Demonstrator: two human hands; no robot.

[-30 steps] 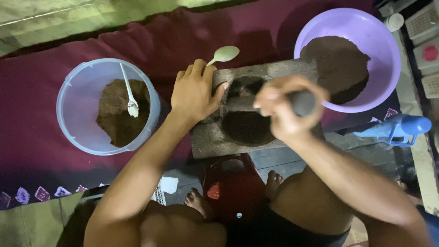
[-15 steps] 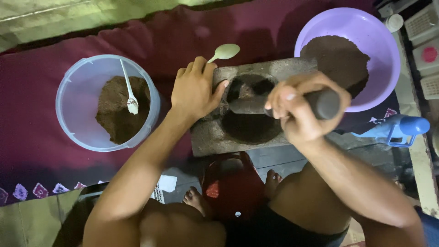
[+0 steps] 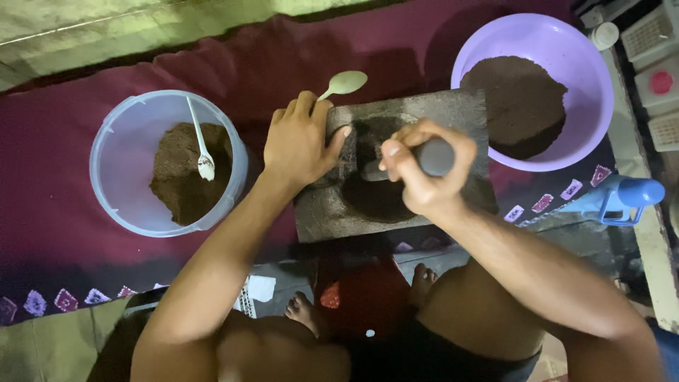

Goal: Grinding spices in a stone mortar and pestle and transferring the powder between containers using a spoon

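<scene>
A grey stone grinding slab [image 3: 467, 113] lies on the dark red cloth in front of me, with dark brown powder [image 3: 375, 194] in its hollow. My right hand [image 3: 424, 173] is closed around a grey stone pestle [image 3: 436, 157], whose tip rests in the hollow. My left hand [image 3: 300, 145] lies flat on the slab's left edge, thumb stretched toward the hollow, holding nothing. A pale spoon [image 3: 343, 85] rests just beyond my left fingers at the slab's far corner.
A clear round tub [image 3: 120, 212] at the left holds brown powder and a white spoon [image 3: 201, 145]. A purple bowl [image 3: 594, 78] of dark powder stands at the right. A blue plastic object [image 3: 622, 198] and white containers [image 3: 654, 78] line the right edge. My bare feet show below the slab.
My right hand with the pestle swung right, then came back left over the hollow. My left hand stayed on the slab's edge.
</scene>
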